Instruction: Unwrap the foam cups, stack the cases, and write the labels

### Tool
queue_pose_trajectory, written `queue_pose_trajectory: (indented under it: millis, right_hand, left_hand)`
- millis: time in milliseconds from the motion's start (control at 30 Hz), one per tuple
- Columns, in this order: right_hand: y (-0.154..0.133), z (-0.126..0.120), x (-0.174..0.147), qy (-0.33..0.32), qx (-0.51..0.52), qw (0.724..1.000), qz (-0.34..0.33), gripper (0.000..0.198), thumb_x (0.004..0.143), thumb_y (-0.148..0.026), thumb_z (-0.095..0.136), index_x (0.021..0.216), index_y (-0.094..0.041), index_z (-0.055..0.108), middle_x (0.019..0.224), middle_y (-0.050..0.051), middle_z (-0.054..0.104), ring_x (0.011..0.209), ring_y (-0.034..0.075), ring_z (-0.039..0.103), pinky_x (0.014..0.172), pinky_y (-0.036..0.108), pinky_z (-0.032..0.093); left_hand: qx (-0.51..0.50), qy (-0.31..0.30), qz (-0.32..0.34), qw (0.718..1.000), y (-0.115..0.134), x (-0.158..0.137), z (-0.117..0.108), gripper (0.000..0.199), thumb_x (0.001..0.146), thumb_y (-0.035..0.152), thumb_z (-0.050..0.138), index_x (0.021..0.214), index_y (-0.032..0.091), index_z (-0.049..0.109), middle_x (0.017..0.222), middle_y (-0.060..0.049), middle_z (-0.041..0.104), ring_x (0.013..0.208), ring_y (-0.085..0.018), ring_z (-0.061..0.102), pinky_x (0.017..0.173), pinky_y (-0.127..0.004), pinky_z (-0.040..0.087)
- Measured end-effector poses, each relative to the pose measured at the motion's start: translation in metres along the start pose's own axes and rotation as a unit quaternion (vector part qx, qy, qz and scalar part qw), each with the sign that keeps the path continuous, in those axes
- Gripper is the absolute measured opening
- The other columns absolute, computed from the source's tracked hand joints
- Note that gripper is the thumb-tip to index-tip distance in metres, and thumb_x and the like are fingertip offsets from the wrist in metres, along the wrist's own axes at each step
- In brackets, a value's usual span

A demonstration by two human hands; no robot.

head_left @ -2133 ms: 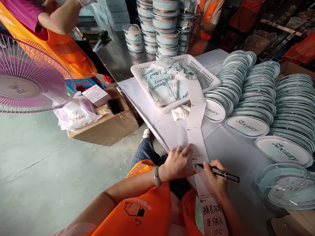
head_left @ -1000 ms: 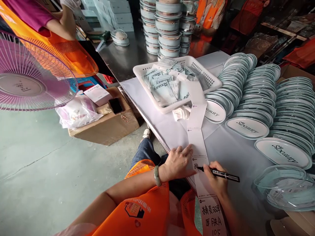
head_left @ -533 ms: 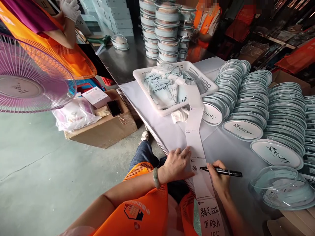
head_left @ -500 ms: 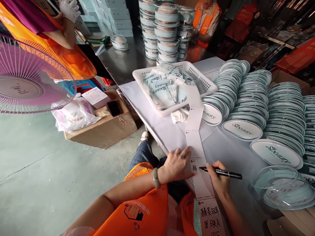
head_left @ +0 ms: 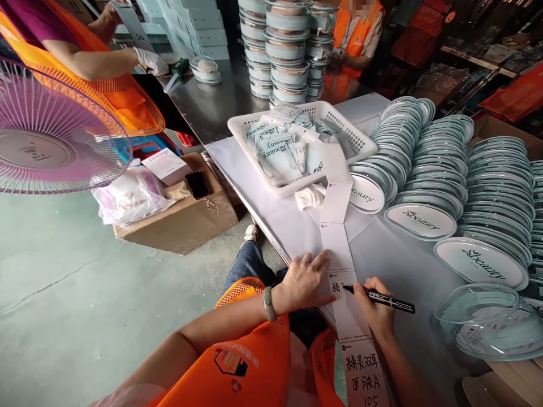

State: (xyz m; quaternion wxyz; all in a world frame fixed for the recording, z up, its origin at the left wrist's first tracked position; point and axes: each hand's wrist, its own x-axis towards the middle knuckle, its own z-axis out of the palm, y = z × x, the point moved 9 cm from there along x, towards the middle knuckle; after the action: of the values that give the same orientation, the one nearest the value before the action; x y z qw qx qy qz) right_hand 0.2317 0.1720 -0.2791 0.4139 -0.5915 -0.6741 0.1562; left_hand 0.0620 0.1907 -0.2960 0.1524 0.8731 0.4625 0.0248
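A long strip of white labels (head_left: 337,246) runs down from the basket across the table towards my body. My left hand (head_left: 304,282) lies on the strip's left edge with its fingers stretched out and a bangle (head_left: 268,304) on the wrist. Gripped in my right hand (head_left: 376,308) is a black marker pen (head_left: 392,301), its tip touching one label just right of a handwritten character. The label below it, nearest my body, carries several handwritten characters and the number 105.
A white basket (head_left: 288,191) of printed sachets stands ahead. Rows of oval lids (head_left: 483,261) fill the right side, with clear lids (head_left: 487,325) nearer me. Packed round containers (head_left: 288,53) are stacked behind. A fan (head_left: 42,147), a carton (head_left: 182,232) and co-workers are also around.
New strokes have appeared to the right of the first character under the marker's tip. At the left, a co-worker's gloved hand has come down to the far table, and a strip of labels now shows.
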Motion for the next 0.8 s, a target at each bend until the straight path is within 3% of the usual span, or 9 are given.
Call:
queue_pose_trajectory:
  millis: [267, 467, 800]
  right_hand:
    - [-0.0025, 0.0018, 0.0003, -0.012, -0.013, 1.000, -0.020, 0.036, 0.087, -0.038, 0.065, 0.064, -0.022, 0.042, 0.048, -0.008, 0.043, 0.042, 0.007, 0.038, 0.042, 0.021, 0.033]
    - [0.0048, 0.0011, -0.0023, -0.011, -0.001, 1.000, 0.014, 0.038, 0.086, -0.042, 0.064, 0.063, -0.023, 0.041, 0.048, -0.007, 0.044, 0.043, 0.008, 0.039, 0.043, 0.022, 0.034]
    - [0.0028, 0.0006, -0.0025, -0.015, 0.002, 1.000, 0.017, 0.035, 0.085, -0.040, 0.063, 0.064, -0.024, 0.040, 0.049, -0.007, 0.041, 0.044, 0.009, 0.037, 0.045, 0.024, 0.034]
  left_hand:
    - [0.004, 0.003, -0.001, 1.000, 0.0007, 0.0008, 0.0016, 0.090, 0.084, 0.075, 0.051, 0.148, 0.012, 0.047, 0.161, -0.010, 0.037, 0.113, -0.031, 0.058, 0.088, -0.043, 0.055]
    - [0.002, 0.005, 0.000, 1.000, 0.0005, 0.0004, 0.0009, 0.089, 0.084, 0.075, 0.051, 0.147, 0.013, 0.048, 0.161, -0.011, 0.037, 0.112, -0.032, 0.058, 0.088, -0.043, 0.055]
    - [-0.001, 0.009, -0.001, 1.000, 0.0004, -0.0002, 0.0000, 0.089, 0.084, 0.076, 0.051, 0.147, 0.012, 0.048, 0.160, -0.011, 0.038, 0.111, -0.031, 0.057, 0.087, -0.043, 0.054]
